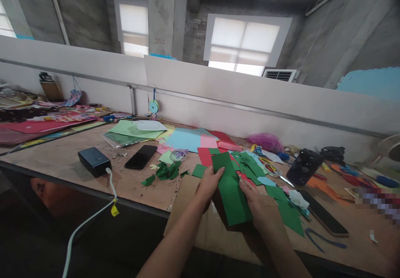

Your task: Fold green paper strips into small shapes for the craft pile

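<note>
A long strip of dark green paper (231,192) is held tilted over the near edge of the table, between both hands. My left hand (210,181) pinches its left edge, thumb on top. On the right edge, my right hand (252,192) grips the same strip with the thumb in front and the other fingers hidden behind it. Just beyond lie several cut green paper pieces (250,166) on red paper (204,156). Crumpled green scraps (167,170) are heaped to the left. Under the hands is a brown cardboard sheet (184,201).
A black phone (141,157) and a black power box (94,161) with a white cable (90,217) sit at left. Scissors (283,177), a black cup (304,166), a white wad (299,199) and a dark flat slab (325,215) stand or lie at right. Coloured sheets (184,137) cover the back.
</note>
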Demonstrator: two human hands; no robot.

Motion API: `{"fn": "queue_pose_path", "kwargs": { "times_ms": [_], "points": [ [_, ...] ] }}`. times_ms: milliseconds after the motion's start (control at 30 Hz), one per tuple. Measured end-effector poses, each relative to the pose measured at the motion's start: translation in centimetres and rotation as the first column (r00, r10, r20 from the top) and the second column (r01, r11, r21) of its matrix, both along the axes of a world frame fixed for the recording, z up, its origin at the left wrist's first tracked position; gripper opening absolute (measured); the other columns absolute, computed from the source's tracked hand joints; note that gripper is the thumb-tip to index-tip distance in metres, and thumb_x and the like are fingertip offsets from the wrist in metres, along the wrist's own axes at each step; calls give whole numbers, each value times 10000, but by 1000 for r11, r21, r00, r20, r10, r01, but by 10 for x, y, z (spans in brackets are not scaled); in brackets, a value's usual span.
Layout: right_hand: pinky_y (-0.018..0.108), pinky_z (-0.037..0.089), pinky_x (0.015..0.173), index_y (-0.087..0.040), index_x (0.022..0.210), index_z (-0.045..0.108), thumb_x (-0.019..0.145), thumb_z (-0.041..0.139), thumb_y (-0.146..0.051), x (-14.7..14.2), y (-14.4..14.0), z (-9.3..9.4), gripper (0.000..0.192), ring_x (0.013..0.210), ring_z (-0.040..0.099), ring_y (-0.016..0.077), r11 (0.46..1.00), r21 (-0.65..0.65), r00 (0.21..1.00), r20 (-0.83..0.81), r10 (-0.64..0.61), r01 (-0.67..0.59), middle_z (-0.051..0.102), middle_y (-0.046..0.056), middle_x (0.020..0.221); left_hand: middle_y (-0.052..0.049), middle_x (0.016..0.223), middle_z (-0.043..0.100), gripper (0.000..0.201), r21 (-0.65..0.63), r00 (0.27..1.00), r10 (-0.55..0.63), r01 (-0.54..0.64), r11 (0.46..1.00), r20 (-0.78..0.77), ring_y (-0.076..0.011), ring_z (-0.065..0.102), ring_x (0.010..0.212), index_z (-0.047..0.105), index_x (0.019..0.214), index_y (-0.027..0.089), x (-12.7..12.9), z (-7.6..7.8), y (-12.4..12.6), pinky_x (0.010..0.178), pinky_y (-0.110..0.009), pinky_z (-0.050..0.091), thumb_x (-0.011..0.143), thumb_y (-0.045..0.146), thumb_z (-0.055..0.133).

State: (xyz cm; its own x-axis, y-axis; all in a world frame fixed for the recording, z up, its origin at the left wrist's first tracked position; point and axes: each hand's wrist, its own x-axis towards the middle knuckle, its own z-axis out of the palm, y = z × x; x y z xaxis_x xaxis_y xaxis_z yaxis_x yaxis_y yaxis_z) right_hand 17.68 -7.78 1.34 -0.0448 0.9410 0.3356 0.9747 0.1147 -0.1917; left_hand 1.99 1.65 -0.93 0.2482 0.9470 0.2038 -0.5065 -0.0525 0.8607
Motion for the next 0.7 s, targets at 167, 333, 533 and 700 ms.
{"fn": "queue_pose_path", "kwargs": {
  "times_ms": [167, 333, 533, 700],
  "points": [
    [344, 575, 705, -301, 1326, 577, 790, 426, -26, 2, 0, -3, 621, 868, 716, 246, 1000, -13, 1000, 26, 11, -11, 545, 30, 1400, -114, 887, 750, 451, -17, 1000, 8, -9, 1000, -5, -263, 690, 758, 709, 977, 126, 0, 0, 0, 701, -355, 540, 687, 467, 766],
    [305, 568, 707, -293, 1311, 591, 804, 419, -23, 2, 1, -5, 600, 862, 713, 223, 999, 40, 999, 49, 2, -4, 608, 42, 1335, -121, 837, 748, 446, -54, 999, -33, 30, 998, -43, -240, 677, 688, 730, 881, 104, 0, -5, 2, 648, -330, 525, 644, 477, 794],
    [307, 561, 737, -245, 1325, 587, 771, 412, 22, 3, 1, -7, 639, 869, 709, 222, 999, 32, 992, 125, 33, -38, 565, 64, 1380, -124, 846, 745, 459, -58, 997, -44, 40, 998, -65, -216, 665, 669, 735, 876, 81, -1, -7, 3, 657, -321, 523, 626, 457, 814],
    [283, 559, 722, -241, 1300, 601, 809, 419, -16, 0, 2, -7, 570, 914, 703, 215, 998, 65, 997, 73, -22, 17, 630, 63, 1306, -132, 898, 747, 468, -63, 997, -69, 67, 996, -33, -226, 675, 699, 737, 910, 89, -2, -3, -2, 673, -329, 528, 635, 460, 809]
  ]
}}
